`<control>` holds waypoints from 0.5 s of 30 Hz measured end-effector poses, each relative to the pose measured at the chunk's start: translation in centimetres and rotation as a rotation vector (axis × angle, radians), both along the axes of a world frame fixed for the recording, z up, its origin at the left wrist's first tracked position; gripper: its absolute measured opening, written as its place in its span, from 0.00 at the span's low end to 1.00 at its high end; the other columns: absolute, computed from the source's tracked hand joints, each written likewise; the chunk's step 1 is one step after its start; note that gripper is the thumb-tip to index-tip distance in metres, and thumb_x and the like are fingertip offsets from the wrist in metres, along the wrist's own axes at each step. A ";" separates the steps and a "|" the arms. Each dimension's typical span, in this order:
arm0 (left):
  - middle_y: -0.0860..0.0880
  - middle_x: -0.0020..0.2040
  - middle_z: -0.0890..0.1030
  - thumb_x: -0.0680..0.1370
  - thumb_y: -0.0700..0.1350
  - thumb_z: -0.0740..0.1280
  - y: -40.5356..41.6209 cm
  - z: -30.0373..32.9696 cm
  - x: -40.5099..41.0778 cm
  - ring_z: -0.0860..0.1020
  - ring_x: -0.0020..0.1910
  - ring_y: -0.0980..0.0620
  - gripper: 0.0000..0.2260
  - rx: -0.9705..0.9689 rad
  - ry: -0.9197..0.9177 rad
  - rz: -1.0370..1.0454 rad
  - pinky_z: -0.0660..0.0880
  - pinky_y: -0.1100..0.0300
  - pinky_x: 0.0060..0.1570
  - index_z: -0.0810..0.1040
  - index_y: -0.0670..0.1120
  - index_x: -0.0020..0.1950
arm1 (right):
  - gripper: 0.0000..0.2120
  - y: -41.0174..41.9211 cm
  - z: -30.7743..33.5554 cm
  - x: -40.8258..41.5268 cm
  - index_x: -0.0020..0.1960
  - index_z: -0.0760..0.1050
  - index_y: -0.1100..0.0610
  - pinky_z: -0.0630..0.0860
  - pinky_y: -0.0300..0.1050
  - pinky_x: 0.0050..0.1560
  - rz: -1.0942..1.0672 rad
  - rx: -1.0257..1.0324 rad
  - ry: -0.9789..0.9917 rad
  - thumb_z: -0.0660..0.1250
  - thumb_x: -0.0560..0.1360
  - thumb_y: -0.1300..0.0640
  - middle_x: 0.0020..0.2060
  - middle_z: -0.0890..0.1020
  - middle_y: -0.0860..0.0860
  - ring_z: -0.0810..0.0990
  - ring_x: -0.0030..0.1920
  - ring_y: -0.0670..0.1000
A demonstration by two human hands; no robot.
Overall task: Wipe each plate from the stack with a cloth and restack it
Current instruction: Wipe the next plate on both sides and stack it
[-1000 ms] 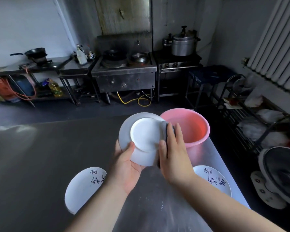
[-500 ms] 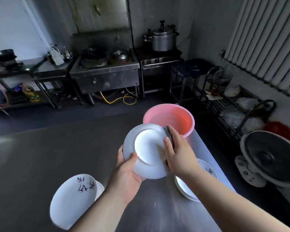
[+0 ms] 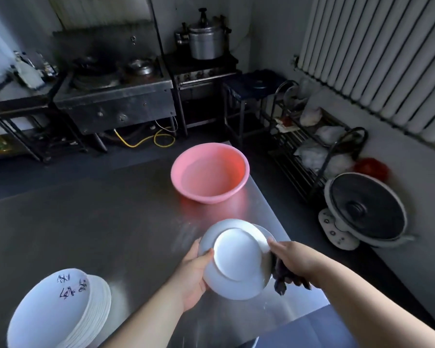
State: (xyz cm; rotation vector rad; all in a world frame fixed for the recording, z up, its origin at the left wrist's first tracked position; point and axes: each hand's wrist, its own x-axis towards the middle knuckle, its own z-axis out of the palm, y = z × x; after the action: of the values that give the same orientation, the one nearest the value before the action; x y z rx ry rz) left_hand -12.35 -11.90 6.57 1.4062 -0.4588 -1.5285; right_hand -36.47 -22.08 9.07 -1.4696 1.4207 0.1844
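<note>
Held plate: a white plate (image 3: 236,257) is raised above the right part of the steel desk (image 3: 98,222), tilted, with its underside and foot ring facing the camera.
Left hand: the left hand (image 3: 194,277) grips the plate's left rim; the thumb lies on the underside and the fingers are curled behind it.
Right hand: the right hand (image 3: 294,259) is at the plate's right rim, its fingers closed round a dark cloth (image 3: 281,277) that hangs below the hand, touching the plate's edge.
Plate beneath: the rim of another white plate (image 3: 266,229) shows just behind the held one, near the desk's right edge.
Stack: a stack of white plates (image 3: 58,315) with dark markings on the top one sits at the desk's near left corner, well apart from the hands.
Basin: a pink basin (image 3: 210,172) stands at the far right of the desk.
Floor: a fan (image 3: 364,212) lies beside the desk on the right.
</note>
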 end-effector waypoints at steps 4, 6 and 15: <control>0.53 0.70 0.81 0.83 0.70 0.47 -2.1 -1.0 -2.3 0.75 0.72 0.56 0.33 0.050 -0.091 -0.039 0.64 0.51 0.78 0.74 0.52 0.75 | 0.40 -0.8 -0.5 -1.9 0.41 0.77 0.63 0.66 0.41 0.24 -0.120 0.025 -0.167 0.39 0.85 0.35 0.38 0.87 0.63 0.69 0.30 0.56; 0.54 0.75 0.74 0.79 0.76 0.48 -2.9 -1.6 -2.8 0.70 0.75 0.59 0.40 0.071 -0.072 -0.009 0.55 0.53 0.81 0.72 0.49 0.77 | 0.37 -1.6 -1.5 -2.6 0.44 0.77 0.62 0.66 0.43 0.24 -0.173 -0.003 -0.253 0.42 0.86 0.36 0.37 0.86 0.62 0.69 0.29 0.55; 0.50 0.58 0.77 0.83 0.47 0.55 -4.5 -4.9 -3.4 0.76 0.50 0.52 0.15 0.251 -0.747 -0.442 0.75 0.56 0.45 0.70 0.49 0.69 | 0.12 -3.9 -6.7 -3.2 0.52 0.72 0.40 0.80 0.42 0.35 -0.092 -0.314 -0.109 0.60 0.78 0.58 0.51 0.83 0.35 0.82 0.31 0.48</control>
State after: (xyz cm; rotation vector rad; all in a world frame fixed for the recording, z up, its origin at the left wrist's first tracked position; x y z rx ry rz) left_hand -15.75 -16.39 1.71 2.1808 -1.1170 -1.3768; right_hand -39.69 -25.95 2.36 -1.6348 1.4718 -0.1816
